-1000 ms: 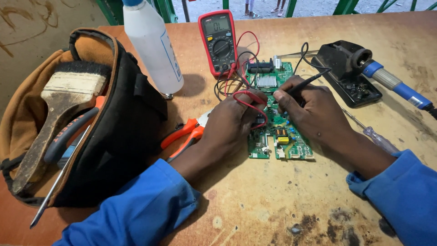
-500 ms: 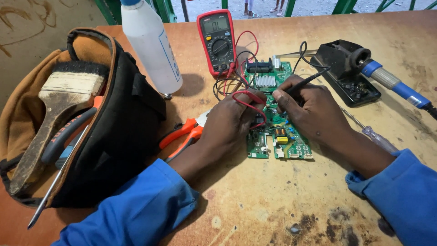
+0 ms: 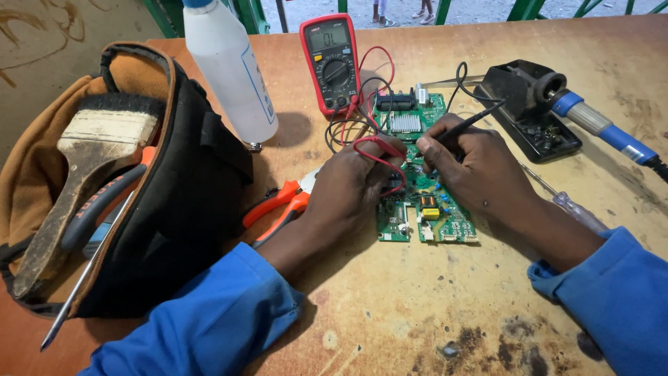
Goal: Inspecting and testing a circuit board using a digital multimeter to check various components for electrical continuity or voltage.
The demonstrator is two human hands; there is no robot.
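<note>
While the green circuit board [image 3: 424, 202] lies flat under both hands, the left hand [image 3: 355, 184] pinches what looks like the red probe, and the right hand [image 3: 480, 170] holds the black probe [image 3: 463, 125] slanting down onto it.

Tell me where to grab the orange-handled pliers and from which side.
Take the orange-handled pliers by the two handles, coming from the bag side. The handles splay out free toward the bag, while the head end is tucked under the left hand, which rests on the circuit board. Close the fingers across both handles, probably from above.
</note>
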